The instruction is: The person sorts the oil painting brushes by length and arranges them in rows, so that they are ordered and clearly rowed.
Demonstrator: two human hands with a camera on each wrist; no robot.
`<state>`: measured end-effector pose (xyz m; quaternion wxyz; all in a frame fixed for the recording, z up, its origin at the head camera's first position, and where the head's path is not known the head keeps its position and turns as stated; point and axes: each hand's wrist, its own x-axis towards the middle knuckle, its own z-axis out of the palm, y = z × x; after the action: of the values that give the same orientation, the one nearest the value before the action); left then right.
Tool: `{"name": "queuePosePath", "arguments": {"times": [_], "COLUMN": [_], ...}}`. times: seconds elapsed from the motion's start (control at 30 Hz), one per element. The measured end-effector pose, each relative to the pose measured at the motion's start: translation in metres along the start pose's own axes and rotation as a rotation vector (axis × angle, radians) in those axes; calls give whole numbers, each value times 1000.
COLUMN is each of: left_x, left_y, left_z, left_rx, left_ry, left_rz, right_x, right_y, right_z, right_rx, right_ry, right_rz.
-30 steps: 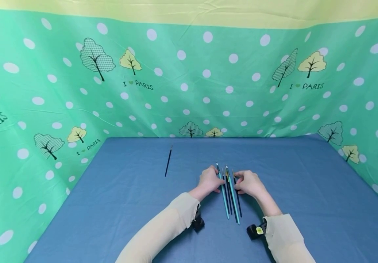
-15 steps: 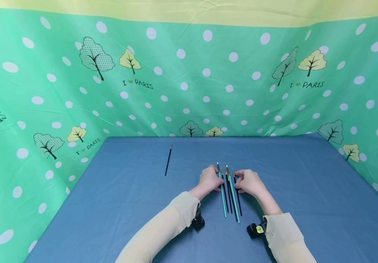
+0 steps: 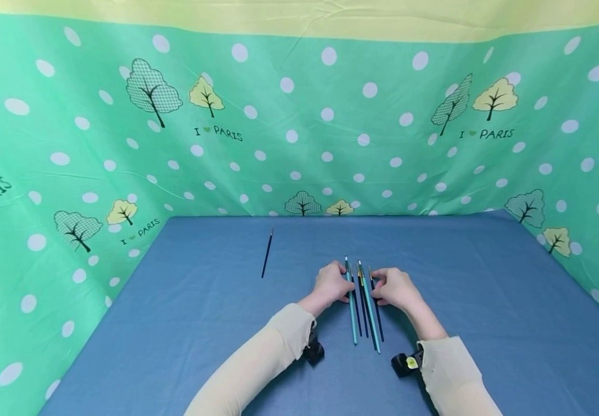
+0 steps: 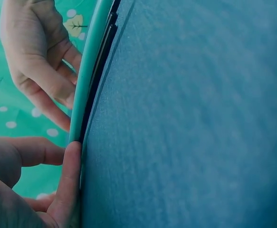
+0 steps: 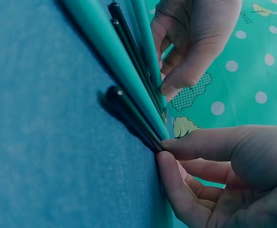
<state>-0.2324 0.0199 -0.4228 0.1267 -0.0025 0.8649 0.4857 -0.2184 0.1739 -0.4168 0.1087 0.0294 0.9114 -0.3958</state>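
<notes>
Several slim paintbrushes lie side by side on the table, bristles pointing away, in the head view. My left hand pinches the outer teal paintbrush at the row's left side, near its upper part. On the other side my right hand pinches a black paintbrush, its dark handle end showing in the right wrist view. Between the hands lie a second teal paintbrush and black paintbrushes. The fingers partly cover the brushes' upper parts.
One more black paintbrush lies apart, farther back and to the left. A blue cloth covers the table. Behind it hangs a green dotted curtain with printed trees. A small black camera sits at the left wrist.
The near end of the left teal paintbrush has swung left, so it lies steeper. A black brush beside it has shifted slightly left too. Both hands have hardly moved.
</notes>
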Motion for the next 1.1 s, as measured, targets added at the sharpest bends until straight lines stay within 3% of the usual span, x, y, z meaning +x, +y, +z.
{"name": "queuePosePath", "arguments": {"times": [0.67, 1.1], "left_x": [1, 3], "left_y": [-4, -15], "left_z": [-3, -10], "left_rx": [-43, -161], "left_ry": [-16, -78], "left_rz": [-7, 70], "right_x": [-3, -2], "right_y": [1, -1], "right_z": [-1, -1], "right_rx": [16, 9], "right_ry": [-10, -15], "right_rz": [-3, -8]}}
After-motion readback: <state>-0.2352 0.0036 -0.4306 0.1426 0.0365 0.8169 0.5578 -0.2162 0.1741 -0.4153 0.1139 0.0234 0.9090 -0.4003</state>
